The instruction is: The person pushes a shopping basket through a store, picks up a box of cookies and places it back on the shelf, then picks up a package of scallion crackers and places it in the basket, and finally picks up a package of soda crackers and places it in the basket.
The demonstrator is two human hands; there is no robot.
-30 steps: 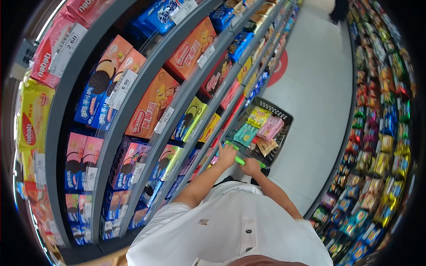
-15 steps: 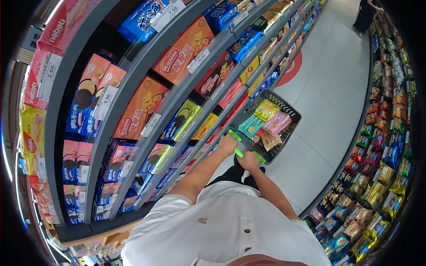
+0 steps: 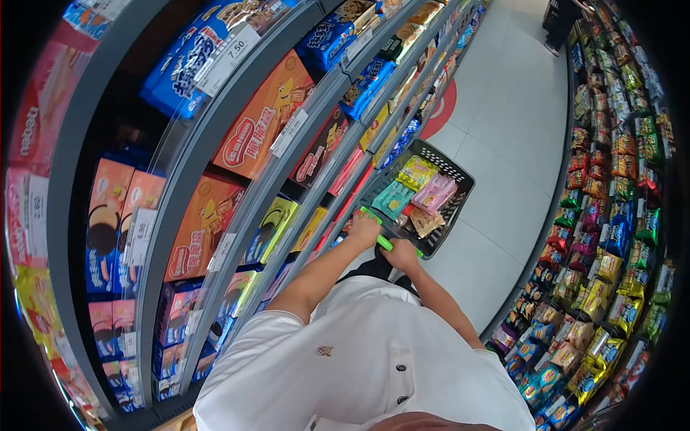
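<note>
Both hands on the cart's green handle | our left hand and right hand have fingers wrapped round it | black cart just ahead in aisle, beside biscuit shelves | snack packets inside

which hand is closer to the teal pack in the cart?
Left. The left hand grips the green handle just below the teal pack; the right hand holds the handle further along, lower and farther away.

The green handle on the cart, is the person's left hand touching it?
Touching. The head view shows the left hand wrapped over the green handle of the cart, no gap; the right hand grips it too.
</note>
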